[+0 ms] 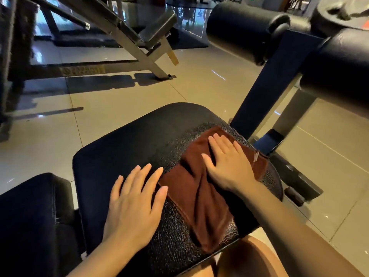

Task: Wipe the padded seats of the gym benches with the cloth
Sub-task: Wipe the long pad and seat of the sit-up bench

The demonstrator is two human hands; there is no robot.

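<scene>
With your right hand point(229, 164) pressing flat, fingers straight, on the brown cloth point(201, 196) at the right of the padded seat point(123, 142), keep your flat, empty left hand point(133, 204) bracing and sweep overlapping strokes leftward.

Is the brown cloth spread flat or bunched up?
Mostly spread: the cloth lies flat with loose creases on the seat under the right hand.

You have a reddish-brown cloth point(201, 198) on a black padded seat point(127, 144) with a crackled leather grain; the roller pads point(239, 27) are black, the floor tiles point(209, 84) glossy beige.
</scene>
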